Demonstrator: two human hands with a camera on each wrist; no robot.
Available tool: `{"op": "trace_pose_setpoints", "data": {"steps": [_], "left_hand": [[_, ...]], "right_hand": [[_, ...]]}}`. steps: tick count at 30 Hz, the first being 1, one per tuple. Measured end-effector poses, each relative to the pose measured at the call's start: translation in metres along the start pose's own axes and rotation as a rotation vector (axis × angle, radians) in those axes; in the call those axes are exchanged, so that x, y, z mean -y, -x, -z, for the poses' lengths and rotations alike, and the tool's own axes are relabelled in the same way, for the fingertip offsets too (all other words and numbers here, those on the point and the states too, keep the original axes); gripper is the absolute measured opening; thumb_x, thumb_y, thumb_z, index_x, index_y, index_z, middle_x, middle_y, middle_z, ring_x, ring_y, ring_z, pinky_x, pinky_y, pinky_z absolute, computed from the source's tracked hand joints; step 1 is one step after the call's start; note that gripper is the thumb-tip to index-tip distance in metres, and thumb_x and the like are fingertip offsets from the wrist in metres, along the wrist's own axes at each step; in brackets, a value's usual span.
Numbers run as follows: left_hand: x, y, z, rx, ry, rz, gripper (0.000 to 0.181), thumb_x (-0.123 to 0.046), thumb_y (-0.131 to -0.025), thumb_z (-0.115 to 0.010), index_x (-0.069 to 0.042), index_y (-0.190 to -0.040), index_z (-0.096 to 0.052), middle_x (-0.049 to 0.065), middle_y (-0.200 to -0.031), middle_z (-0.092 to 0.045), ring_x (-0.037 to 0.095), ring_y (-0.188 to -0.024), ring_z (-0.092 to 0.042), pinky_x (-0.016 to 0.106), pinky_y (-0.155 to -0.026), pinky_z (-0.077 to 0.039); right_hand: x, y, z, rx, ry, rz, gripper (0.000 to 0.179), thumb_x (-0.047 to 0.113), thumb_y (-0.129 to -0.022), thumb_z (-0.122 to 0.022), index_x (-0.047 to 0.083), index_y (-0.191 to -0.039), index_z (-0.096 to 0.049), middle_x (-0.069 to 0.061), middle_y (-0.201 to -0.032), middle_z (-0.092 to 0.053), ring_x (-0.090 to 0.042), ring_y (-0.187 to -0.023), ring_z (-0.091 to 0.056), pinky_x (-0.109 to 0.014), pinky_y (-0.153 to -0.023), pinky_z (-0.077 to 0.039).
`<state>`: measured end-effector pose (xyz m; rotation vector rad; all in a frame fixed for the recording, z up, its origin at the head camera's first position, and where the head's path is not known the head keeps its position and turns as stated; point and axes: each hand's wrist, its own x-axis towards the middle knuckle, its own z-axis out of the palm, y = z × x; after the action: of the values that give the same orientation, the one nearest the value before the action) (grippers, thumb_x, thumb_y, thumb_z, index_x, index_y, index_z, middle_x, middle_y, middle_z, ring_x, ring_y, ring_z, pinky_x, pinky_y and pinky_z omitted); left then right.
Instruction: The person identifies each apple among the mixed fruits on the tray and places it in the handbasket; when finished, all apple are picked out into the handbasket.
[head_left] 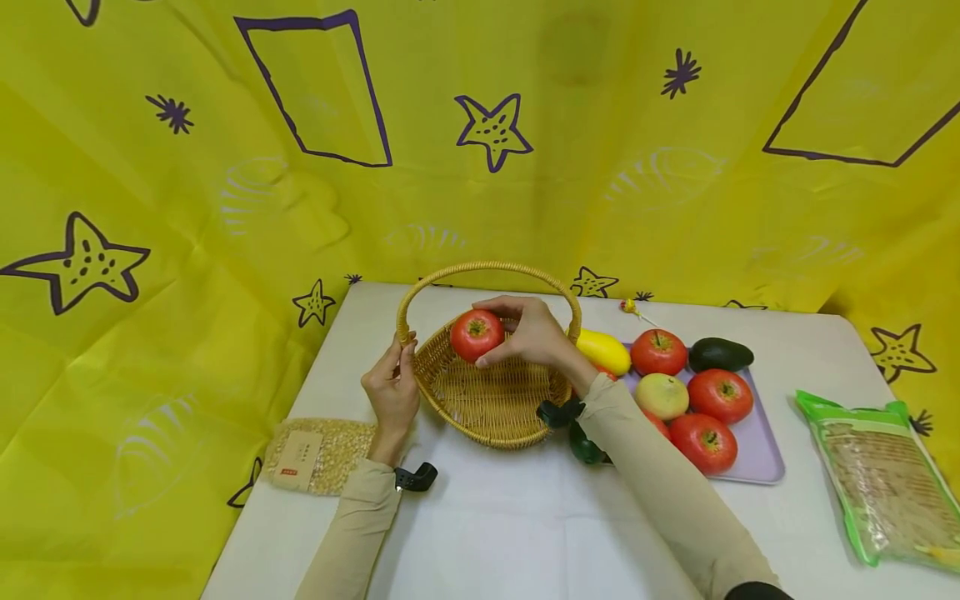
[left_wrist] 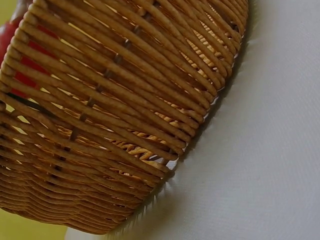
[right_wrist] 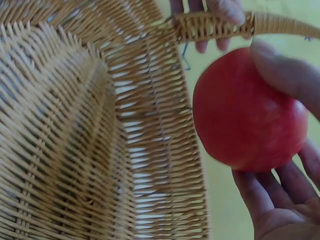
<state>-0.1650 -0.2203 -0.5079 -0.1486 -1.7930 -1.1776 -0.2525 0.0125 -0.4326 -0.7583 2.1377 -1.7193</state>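
Observation:
A red apple [head_left: 477, 335] is held in my right hand [head_left: 534, 335], thumb on one side and fingers on the other. It hangs over the left part of a wicker basket [head_left: 495, 408]. In the right wrist view the apple [right_wrist: 245, 112] overlaps the basket rim [right_wrist: 187, 165]. My left hand [head_left: 393, 390] grips the foot of the basket's arched handle [head_left: 487, 267] at its left side. Fingers of that hand [right_wrist: 227, 10] wrap the handle in the right wrist view. The left wrist view shows the basket's woven outer wall [left_wrist: 110, 95]; the inside seen from above holds nothing.
Right of the basket, a lilac tray [head_left: 761, 450] bears several red apples [head_left: 658, 352], a pale round fruit [head_left: 662, 396], a yellow oblong one [head_left: 604, 353] and a dark green one [head_left: 720, 355]. A lollipop [head_left: 630, 307] lies behind. Bagged goods lie left [head_left: 337, 458] and right [head_left: 885, 475].

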Motion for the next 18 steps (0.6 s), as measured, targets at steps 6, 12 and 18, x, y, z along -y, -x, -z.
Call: {"op": "trace_pose_setpoints", "data": {"steps": [6, 12, 18], "left_hand": [[0.001, -0.001, 0.0, -0.001, 0.001, -0.004, 0.027, 0.01, -0.099, -0.067, 0.011, -0.125, -0.073, 0.027, -0.109, -0.078, 0.047, -0.092, -0.077, 0.01, -0.08, -0.059], [0.002, 0.0, -0.001, -0.007, -0.001, -0.022, 0.028, 0.012, -0.098, -0.066, 0.013, -0.125, -0.072, 0.028, -0.108, -0.078, 0.048, -0.09, -0.077, 0.008, -0.078, -0.058], [0.0, 0.001, 0.0, -0.006, -0.009, 0.0, 0.027, 0.011, -0.098, -0.066, 0.011, -0.124, -0.073, 0.026, -0.11, -0.078, 0.046, -0.092, -0.077, 0.007, -0.077, -0.058]], "right_hand": [[-0.013, -0.013, -0.001, 0.021, 0.045, -0.021, 0.078, 0.006, -0.061, -0.104, 0.008, -0.132, -0.073, -0.011, -0.131, -0.075, -0.027, -0.122, -0.072, -0.039, -0.106, -0.06], [-0.02, -0.02, -0.005, 0.042, 0.062, -0.098, 0.077, 0.009, -0.06, -0.105, 0.012, -0.13, -0.075, -0.008, -0.13, -0.075, -0.028, -0.121, -0.071, -0.042, -0.104, -0.06], [-0.026, -0.026, -0.008, 0.031, 0.116, -0.151, 0.079, 0.01, -0.058, -0.105, 0.016, -0.131, -0.075, -0.006, -0.133, -0.074, -0.027, -0.125, -0.068, -0.044, -0.107, -0.058]]}}
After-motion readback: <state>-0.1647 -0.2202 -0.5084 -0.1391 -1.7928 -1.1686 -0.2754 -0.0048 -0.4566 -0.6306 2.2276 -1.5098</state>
